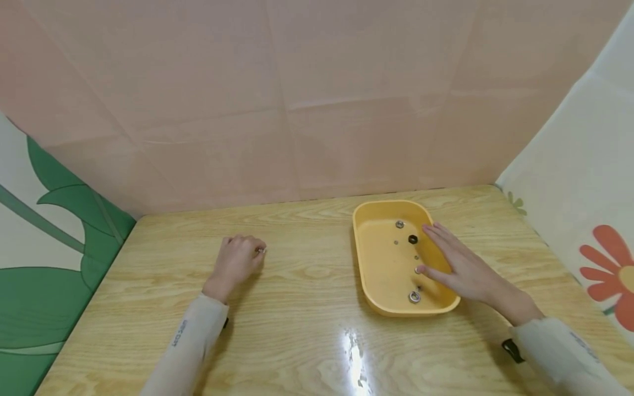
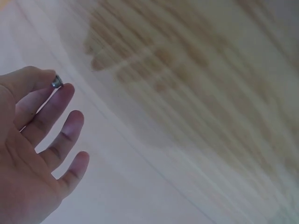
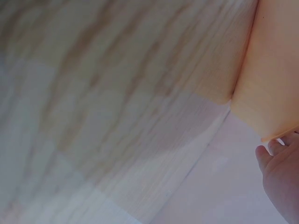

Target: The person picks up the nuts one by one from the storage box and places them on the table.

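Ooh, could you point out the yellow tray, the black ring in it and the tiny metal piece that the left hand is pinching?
Yellow tray [image 1: 411, 314]: head view, near rim.
Black ring [image 1: 410, 240]: head view, left part of its band.
Metal piece [image 2: 57, 82]: left wrist view, middle of its exposed side.

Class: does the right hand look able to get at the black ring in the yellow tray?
Probably yes: the right hand, apparently empty, hangs over the yellow tray, close by, and nothing covers the black ring.

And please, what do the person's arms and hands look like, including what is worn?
The left hand and right hand are bare. The left sleeve and right sleeve are pale, with small dark markings. A small black piece shows beside each.
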Available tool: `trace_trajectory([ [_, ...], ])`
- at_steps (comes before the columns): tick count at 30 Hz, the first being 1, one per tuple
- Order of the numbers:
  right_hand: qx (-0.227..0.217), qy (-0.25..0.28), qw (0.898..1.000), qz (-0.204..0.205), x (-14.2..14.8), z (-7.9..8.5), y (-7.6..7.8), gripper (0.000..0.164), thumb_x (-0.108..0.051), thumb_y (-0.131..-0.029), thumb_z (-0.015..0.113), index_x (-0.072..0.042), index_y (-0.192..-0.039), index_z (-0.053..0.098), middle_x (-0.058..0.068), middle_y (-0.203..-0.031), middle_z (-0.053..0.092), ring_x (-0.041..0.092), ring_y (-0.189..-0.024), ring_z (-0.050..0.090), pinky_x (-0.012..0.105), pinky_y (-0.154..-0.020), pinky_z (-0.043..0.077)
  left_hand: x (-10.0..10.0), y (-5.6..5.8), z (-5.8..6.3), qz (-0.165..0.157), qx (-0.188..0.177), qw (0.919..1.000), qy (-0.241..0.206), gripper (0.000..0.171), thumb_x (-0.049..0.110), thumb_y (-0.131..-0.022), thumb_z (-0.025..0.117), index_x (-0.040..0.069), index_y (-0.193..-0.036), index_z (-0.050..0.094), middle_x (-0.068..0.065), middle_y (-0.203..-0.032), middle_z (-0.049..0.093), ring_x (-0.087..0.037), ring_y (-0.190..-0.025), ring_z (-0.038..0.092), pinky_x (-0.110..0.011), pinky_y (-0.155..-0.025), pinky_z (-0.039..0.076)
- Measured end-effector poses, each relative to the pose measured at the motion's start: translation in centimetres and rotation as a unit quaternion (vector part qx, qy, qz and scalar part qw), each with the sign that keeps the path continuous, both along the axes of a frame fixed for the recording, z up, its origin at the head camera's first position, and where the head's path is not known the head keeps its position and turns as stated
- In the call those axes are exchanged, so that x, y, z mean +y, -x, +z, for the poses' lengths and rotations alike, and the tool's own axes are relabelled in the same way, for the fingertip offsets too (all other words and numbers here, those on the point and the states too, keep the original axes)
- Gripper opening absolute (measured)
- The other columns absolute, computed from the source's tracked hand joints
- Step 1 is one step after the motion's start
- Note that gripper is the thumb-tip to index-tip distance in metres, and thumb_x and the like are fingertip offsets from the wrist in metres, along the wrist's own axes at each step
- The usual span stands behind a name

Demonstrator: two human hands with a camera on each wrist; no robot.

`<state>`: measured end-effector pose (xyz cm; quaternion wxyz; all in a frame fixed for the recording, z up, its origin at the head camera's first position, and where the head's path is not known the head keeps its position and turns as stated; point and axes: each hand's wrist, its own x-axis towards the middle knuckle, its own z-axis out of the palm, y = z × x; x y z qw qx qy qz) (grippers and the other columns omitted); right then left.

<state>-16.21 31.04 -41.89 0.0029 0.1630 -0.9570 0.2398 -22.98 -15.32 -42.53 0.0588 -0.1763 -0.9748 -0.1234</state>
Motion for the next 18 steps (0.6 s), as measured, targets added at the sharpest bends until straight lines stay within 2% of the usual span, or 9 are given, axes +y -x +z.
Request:
trace_trajectory([
  [10,0.001,0.002,1.000,-0.004,0.0,-0.1,0.0,0.089,-0.045,-0.093,0.065,-0.007,-0.158,0.019,0.020,-0.164,0.018,0.042,-0.152,0.012,0.067,-0.117,0.017,-0.4,0.6,-0.2,0.011,-0.025,0.9996,0.009,0.017,0.014,-0.091,0.070,0.012,-0.106,0.077,-0.006,-0.108,0.076,-0.028,-0.098,0.069,-0.054,-0.094,0.044],
  [18,0.000,-0.001,1.000,0.002,0.1,-0.2,0.1,0.089,-0.046,-0.094,0.063,-0.007,-0.159,0.016,0.020,-0.165,0.016,0.040,-0.153,0.008,0.068,-0.116,0.015,-0.6,1.1,-0.2,0.004,-0.016,0.9995,0.029,0.015,0.011,-0.091,0.068,0.014,-0.102,0.078,-0.005,-0.104,0.077,-0.027,-0.094,0.072,-0.053,-0.087,0.047],
])
